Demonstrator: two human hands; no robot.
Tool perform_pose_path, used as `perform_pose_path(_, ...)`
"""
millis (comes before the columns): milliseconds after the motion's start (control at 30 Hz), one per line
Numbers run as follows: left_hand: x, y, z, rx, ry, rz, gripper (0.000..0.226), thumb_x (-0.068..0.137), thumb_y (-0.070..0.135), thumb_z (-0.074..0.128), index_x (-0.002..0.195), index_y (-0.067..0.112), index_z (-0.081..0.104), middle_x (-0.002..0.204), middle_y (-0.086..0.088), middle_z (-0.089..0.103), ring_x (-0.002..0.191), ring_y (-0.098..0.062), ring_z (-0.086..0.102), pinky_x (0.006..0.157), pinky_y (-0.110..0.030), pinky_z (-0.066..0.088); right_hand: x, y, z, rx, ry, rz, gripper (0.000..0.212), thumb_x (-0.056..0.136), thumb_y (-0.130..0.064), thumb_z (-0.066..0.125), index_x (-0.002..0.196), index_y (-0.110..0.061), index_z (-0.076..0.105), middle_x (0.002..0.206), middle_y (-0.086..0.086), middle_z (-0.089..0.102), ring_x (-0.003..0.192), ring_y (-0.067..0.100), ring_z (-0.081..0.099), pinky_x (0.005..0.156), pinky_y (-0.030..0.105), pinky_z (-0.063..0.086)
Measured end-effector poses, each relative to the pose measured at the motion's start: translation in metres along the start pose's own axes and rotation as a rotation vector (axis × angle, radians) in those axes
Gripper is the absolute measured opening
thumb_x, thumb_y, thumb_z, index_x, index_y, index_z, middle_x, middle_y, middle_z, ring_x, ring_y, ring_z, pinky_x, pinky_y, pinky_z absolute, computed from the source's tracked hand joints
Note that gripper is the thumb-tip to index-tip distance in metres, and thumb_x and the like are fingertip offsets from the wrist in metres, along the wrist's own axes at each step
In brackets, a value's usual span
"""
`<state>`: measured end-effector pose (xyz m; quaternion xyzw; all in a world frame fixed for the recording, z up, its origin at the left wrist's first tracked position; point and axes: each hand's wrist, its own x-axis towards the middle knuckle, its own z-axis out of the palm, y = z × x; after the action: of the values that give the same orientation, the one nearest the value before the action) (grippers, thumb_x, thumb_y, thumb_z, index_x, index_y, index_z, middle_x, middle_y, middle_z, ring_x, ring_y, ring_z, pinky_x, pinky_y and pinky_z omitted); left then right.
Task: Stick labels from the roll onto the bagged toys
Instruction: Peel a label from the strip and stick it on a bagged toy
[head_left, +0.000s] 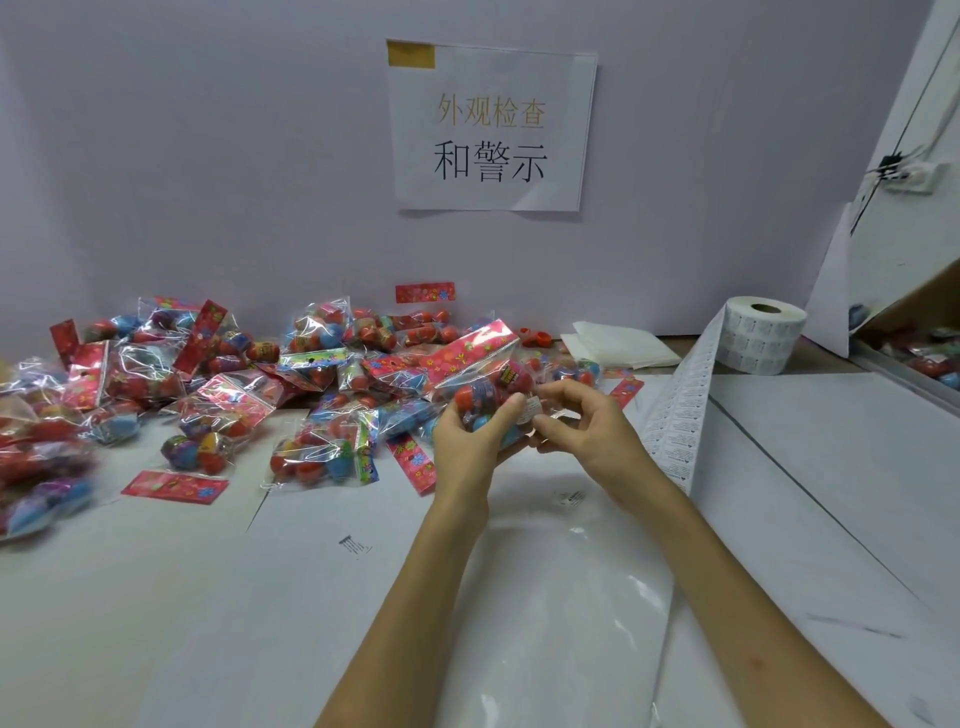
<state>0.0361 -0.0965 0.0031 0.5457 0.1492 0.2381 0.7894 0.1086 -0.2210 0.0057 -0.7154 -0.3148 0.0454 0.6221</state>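
Observation:
My left hand (470, 434) grips a clear bag of red and blue toys (480, 376) with a red flowered header, held above the white table. Close on its right, my right hand (582, 421) pinches a small white label (531, 410) against the bag's side. The label roll (761, 332) stands at the back right. Its white strip of labels (680, 410) runs down the table toward my right forearm. A heap of bagged toys (218, 384) covers the table's left and middle.
A clear plastic sheet (561, 597) lies on the table under my forearms. Folded white paper (618, 345) lies near the roll. A printed sign (491, 127) hangs on the wall behind. A mirror-like panel (909, 322) edges the right side.

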Motion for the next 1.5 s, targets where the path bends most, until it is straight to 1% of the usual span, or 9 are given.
perform_pose_path(200, 0.001, 0.000, -0.001, 0.051, 0.022, 0.026, 0.039, 0.089, 0.018, 0.078, 0.124, 0.011, 0.064, 0.111, -0.008, 0.073, 0.096, -0.024, 0.074, 0.070, -0.025, 0.062, 0.001, 0.000, 0.001, -0.009, 0.001, 0.028, 0.011, 0.098, -0.027, 0.065, 0.107, -0.021, 0.066, 0.098, 0.003, 0.072, 0.080, 0.021, 0.074, 0.069, 0.028, 0.061)
perform_pose_path(367, 0.000, -0.002, -0.001, 0.101, -0.012, 0.059, 0.019, 0.086, 0.004, 0.074, 0.092, 0.021, 0.069, 0.078, 0.006, 0.074, 0.080, -0.016, 0.072, 0.061, -0.023, 0.059, 0.002, 0.004, 0.002, -0.102, 0.083, -0.026, 0.008, 0.097, -0.029, 0.067, 0.099, -0.021, 0.066, 0.098, -0.004, 0.069, 0.097, 0.013, 0.064, 0.076, 0.027, 0.050)
perform_pose_path(600, 0.000, -0.006, 0.001, 0.235, -0.042, 0.071, 0.022, 0.079, -0.003, 0.074, 0.094, 0.013, 0.070, 0.090, -0.011, 0.076, 0.083, -0.025, 0.074, 0.058, -0.020, 0.054, 0.002, 0.002, -0.001, -0.052, 0.139, -0.048, 0.020, 0.089, -0.040, 0.070, 0.097, -0.021, 0.073, 0.091, -0.006, 0.073, 0.092, 0.011, 0.066, 0.080, 0.028, 0.052)
perform_pose_path(833, -0.006, -0.010, 0.006, 0.275, -0.272, -0.019, 0.020, 0.088, 0.037, 0.078, 0.102, 0.029, 0.066, 0.084, 0.011, 0.076, 0.076, -0.003, 0.073, 0.064, -0.018, 0.058, 0.006, 0.008, -0.011, -0.025, 0.240, -0.011, 0.010, 0.091, -0.018, 0.074, 0.081, -0.014, 0.073, 0.074, 0.002, 0.071, 0.069, 0.011, 0.065, 0.064, 0.025, 0.052)
perform_pose_path(1000, -0.002, -0.006, 0.004, 0.168, -0.119, 0.023, 0.014, 0.097, 0.034, 0.065, 0.092, 0.024, 0.074, 0.075, 0.014, 0.075, 0.070, 0.003, 0.070, 0.055, -0.009, 0.049, 0.006, 0.007, -0.013, -0.055, 0.207, 0.011, 0.013, 0.090, -0.020, 0.076, 0.089, -0.008, 0.074, 0.085, 0.012, 0.073, 0.079, 0.018, 0.069, 0.073, 0.031, 0.060)
perform_pose_path(1100, -0.002, -0.006, 0.005, 0.173, -0.004, 0.021, 0.019, 0.097, 0.025, 0.065, 0.080, 0.023, 0.073, 0.069, 0.011, 0.073, 0.067, -0.001, 0.070, 0.052, -0.013, 0.050, 0.005, 0.004, -0.010, -0.007, 0.132, 0.054, 0.004, 0.090, -0.019, 0.075, 0.086, -0.017, 0.075, 0.080, 0.003, 0.075, 0.078, 0.022, 0.071, 0.074, 0.040, 0.059)
perform_pose_path(1200, 0.000, -0.006, 0.005, 0.159, 0.030, -0.013, 0.024, 0.097, 0.022, 0.064, 0.076, 0.026, 0.075, 0.076, 0.006, 0.075, 0.079, -0.013, 0.072, 0.058, -0.021, 0.054, 0.004, 0.004, -0.011, 0.019, 0.076, 0.097, 0.009, 0.093, -0.021, 0.072, 0.100, -0.015, 0.075, 0.094, 0.017, 0.073, 0.090, 0.040, 0.070, 0.079, 0.052, 0.058)
perform_pose_path(1367, -0.003, -0.007, 0.005, 0.198, -0.065, 0.006, 0.018, 0.101, 0.033, 0.062, 0.092, 0.031, 0.077, 0.084, 0.009, 0.078, 0.085, -0.008, 0.073, 0.064, -0.016, 0.053, 0.004, 0.000, -0.018, 0.040, 0.131, 0.129, 0.004, 0.086, -0.017, 0.074, 0.086, -0.020, 0.077, 0.076, 0.006, 0.070, 0.070, 0.016, 0.067, 0.056, 0.030, 0.052)
perform_pose_path(1500, -0.005, -0.008, 0.004, 0.302, -0.048, 0.005, 0.035, 0.099, 0.043, 0.062, 0.126, 0.020, 0.060, 0.109, 0.006, 0.069, 0.095, -0.010, 0.068, 0.069, -0.026, 0.057, 0.008, 0.001, -0.021, 0.069, 0.443, 0.123, 0.007, 0.085, -0.012, 0.076, 0.081, -0.016, 0.075, 0.068, -0.001, 0.071, 0.062, 0.011, 0.068, 0.061, 0.025, 0.055)
